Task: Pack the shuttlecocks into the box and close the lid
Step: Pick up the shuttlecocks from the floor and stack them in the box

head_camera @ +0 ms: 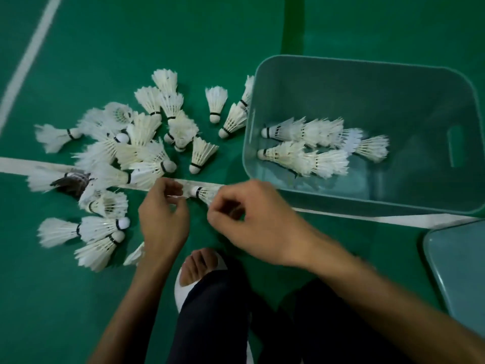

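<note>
A pile of white feather shuttlecocks (136, 153) lies scattered on the green court floor at left. The teal plastic box (367, 61) stands open at right. Two nested rows of shuttlecocks (304, 145) lie inside it. My right hand (252, 222) pinches the feathers of one shuttlecock (203, 193), whose cork points left. My left hand (162, 219) is curled right beside that cork. I cannot make out whether the left hand holds anything, because the white court line runs under its fingers. The teal lid (459, 271) lies flat at the lower right.
A shuttlecock with dark feathers (73, 181) lies in the pile's left part. My foot in a white sandal (199, 264) and dark trouser legs (217, 319) fill the bottom centre. White court lines (29, 56) cross the floor, one passing under the box.
</note>
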Motion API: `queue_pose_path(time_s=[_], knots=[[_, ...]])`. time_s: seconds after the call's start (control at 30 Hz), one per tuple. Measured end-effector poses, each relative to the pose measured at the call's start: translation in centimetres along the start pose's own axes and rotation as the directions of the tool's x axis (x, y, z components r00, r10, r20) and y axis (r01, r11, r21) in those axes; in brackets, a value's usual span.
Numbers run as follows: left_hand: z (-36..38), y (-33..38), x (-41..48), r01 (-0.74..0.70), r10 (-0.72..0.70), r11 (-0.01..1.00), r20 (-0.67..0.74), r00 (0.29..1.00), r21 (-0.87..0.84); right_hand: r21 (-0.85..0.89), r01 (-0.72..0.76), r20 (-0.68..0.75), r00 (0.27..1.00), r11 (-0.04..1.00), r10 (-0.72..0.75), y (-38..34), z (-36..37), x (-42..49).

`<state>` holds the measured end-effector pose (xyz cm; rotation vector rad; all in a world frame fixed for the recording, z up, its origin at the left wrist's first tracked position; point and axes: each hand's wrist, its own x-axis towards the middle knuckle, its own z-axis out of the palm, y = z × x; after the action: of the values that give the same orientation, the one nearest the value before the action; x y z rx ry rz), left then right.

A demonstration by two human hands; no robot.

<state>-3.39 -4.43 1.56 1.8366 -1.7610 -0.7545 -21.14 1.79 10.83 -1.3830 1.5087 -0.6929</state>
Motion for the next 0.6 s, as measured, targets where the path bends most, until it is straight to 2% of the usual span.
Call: queue_pose_path(time_s=[0.07, 0.13, 0.3, 0.4, 0.5, 0.6], knots=[[-0.1, -2.5, -0.1, -0.005, 0.006, 0.991, -0.006, 1.000, 0.137, -0.178, -0.059, 0.106, 0.991, 0.982, 0.079, 2.1, 2.9, 1.7], [-0.4, -3.6, 0.0, -0.003, 0.012, 0.979, -0.045, 0.999, 0.205, -0.238, -0.149, 0.120, 0.976, 0.960, 0.182, 4.1, 4.8, 2.7], [-1.2, -4.0, 2.5, 0.161, -0.137, 0.983, -0.236, 0.962, 0.085, -0.240, -0.182, -0.046, 0.983, 0.954, 0.177, 5.9, 7.0, 4.9], [-0.5, -4.9, 4.5, 0.227, -0.222, 0.974, -0.181, 0.958, 0.003, -0.301, -0.207, -0.091, 0.978, 0.931, 0.188, 6.0, 7.8, 6.8], [0.3, -5.7, 5.7, 0.198, -0.200, 0.980, -0.097, 0.975, -0.022, -0.290, -0.199, -0.123, 0.978, 0.936, 0.170, 5.9, 8.3, 8.2], [0.3, -5.7, 5.8, 0.207, -0.208, 0.978, -0.145, 0.967, -0.026, -0.248, -0.152, -0.203, 0.974, 0.957, 0.102, 5.6, 8.4, 8.2]])
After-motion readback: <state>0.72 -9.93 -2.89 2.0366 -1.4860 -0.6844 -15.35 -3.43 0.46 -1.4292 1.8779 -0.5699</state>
